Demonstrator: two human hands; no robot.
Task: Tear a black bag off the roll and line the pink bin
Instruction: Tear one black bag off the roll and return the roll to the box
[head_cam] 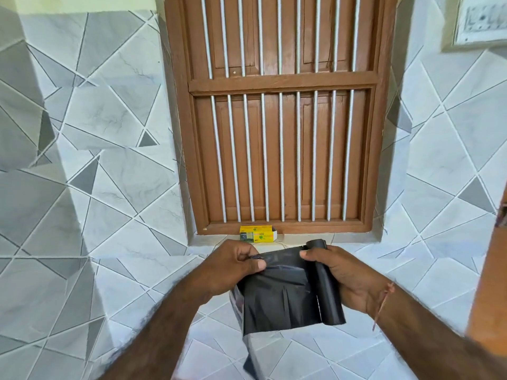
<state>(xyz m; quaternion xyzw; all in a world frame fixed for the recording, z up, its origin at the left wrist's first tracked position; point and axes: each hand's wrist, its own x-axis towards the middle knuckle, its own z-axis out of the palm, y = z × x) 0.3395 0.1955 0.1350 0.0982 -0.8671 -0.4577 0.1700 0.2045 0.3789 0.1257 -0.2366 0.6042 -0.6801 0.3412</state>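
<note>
Before a barred wooden window [279, 113] in grey-tiled walls [96, 160], the right hand [348, 278] grips the bag roll [327, 286]; the left hand [233, 267] pinches its unrolled black bag [277, 294].

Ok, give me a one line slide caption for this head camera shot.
Right hand holds the black bag roll while the left hand pulls the unrolled bag before a barred wooden window.

- Bag roll [327, 281]: plain black, slightly glossy.
- Wall tiles [104, 149]: pale and darker grey triangles, marbled, with white lines.
- Window shutters [277, 111]: brown wood behind white bars.
- Small box [257, 234] on the sill: yellow.
</note>
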